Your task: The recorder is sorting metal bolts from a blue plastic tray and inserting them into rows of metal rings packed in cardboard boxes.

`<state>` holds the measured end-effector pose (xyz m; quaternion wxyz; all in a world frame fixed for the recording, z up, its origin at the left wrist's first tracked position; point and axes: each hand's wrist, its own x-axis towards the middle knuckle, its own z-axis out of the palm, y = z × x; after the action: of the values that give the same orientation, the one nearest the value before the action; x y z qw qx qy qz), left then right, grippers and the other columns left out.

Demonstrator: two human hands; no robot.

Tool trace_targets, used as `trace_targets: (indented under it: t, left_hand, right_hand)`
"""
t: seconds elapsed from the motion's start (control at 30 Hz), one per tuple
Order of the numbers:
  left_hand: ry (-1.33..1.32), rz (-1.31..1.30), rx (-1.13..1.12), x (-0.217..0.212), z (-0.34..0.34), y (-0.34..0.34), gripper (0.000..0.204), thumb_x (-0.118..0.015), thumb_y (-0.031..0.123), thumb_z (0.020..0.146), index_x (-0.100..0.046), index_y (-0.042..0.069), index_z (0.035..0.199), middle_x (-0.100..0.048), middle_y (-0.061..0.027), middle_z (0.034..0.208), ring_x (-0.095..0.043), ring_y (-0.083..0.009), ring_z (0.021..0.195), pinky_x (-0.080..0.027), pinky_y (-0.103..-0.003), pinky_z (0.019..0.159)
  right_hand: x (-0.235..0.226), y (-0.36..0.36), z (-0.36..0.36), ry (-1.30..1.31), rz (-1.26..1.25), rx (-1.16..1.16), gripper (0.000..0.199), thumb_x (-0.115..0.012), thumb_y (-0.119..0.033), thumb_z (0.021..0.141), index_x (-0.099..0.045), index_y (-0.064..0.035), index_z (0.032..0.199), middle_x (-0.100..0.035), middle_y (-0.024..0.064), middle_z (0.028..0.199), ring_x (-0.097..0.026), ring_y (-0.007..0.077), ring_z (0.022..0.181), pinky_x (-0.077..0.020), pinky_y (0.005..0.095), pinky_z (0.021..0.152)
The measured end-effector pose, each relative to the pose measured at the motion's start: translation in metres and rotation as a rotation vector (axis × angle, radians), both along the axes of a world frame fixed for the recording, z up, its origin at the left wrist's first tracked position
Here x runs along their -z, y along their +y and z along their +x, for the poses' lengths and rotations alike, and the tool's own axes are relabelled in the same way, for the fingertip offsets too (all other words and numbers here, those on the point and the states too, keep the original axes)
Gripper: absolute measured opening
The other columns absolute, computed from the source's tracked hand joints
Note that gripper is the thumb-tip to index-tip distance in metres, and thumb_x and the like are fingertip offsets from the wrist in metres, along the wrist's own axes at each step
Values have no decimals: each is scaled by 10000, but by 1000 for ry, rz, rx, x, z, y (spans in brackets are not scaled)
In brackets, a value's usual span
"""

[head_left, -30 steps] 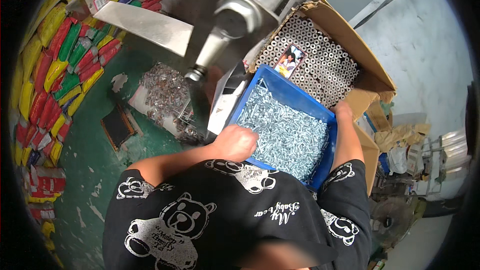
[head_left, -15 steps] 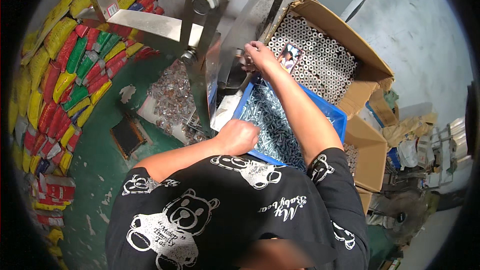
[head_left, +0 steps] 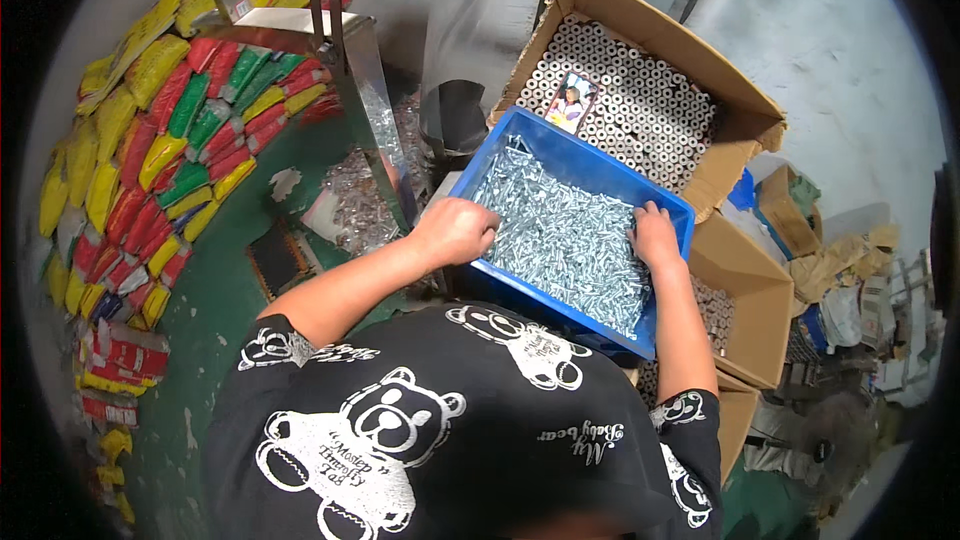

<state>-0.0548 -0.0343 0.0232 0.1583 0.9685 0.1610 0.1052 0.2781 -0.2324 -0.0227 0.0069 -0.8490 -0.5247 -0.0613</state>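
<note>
A blue plastic bin (head_left: 570,143) full of small silvery screws (head_left: 560,235) stands before me. My left hand (head_left: 457,230) is closed at the bin's left edge, its fingers curled inward; whether anything small is in them is hidden. Inside the right part of the bin, my right hand (head_left: 655,237) rests at the edge of the screws beside the wall. Its fingers are bent and slightly apart, and nothing shows between them. Behind the bin, an open cardboard box (head_left: 735,170) holds many upright pale rolls with dark centre holes. A small picture card (head_left: 572,102) lies on those rolls.
A metal frame (head_left: 365,90) stands left of the bin, with a pile of small clear packets (head_left: 355,200) beyond it. Red, yellow and green bags (head_left: 190,130) are stacked at far left. Another cardboard box (head_left: 750,315) sits at right, near a fan (head_left: 815,435).
My right hand has come back from beyond the bin's far left corner to its right side. The left hand has shifted slightly up and left. The whole view has also shifted.
</note>
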Motion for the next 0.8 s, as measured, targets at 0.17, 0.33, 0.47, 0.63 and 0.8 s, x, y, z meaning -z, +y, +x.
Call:
trace_targets:
  t: [0.17,0.33,0.47,0.63,0.8]
  left_hand:
    - [-24,36,2,3,0,-2,200,-596,195,789,-732,87,887,-696,-147,846,-664,-350,795,-532,-464,725]
    - [-57,8,-19,-1,1,-6,194,-598,204,799,-733,96,887,-695,-141,844,-663,-345,803,-528,-462,732]
    - [-41,-3,-30,-1,-1,-5,192,-597,201,804,-734,101,894,-698,-139,855,-664,-341,811,-528,-455,737]
    - [-20,-4,-12,-1,0,-4,198,-594,196,807,-731,91,902,-699,-140,864,-665,-340,821,-527,-452,748]
    - [-3,14,-22,2,-1,-4,202,-592,192,798,-731,89,903,-696,-148,860,-664,-347,828,-530,-458,754]
  right_hand:
    - [10,-2,6,184,-26,-99,248,-724,-120,767,-646,-10,975,-612,227,1061,-609,415,956,-505,482,856]
    - [15,1,7,251,155,-205,161,-688,-77,790,-652,2,925,-645,242,919,-635,413,898,-508,466,805]
    - [-7,2,-4,413,239,-249,135,-670,-83,811,-664,-5,921,-658,255,920,-645,415,923,-506,472,798]
    - [-4,7,4,406,233,-158,169,-695,-135,831,-680,-25,959,-670,229,875,-645,415,880,-506,462,774]
    - [-11,7,-1,412,308,-104,238,-704,-160,836,-697,-54,1050,-682,233,948,-653,410,914,-512,453,799]
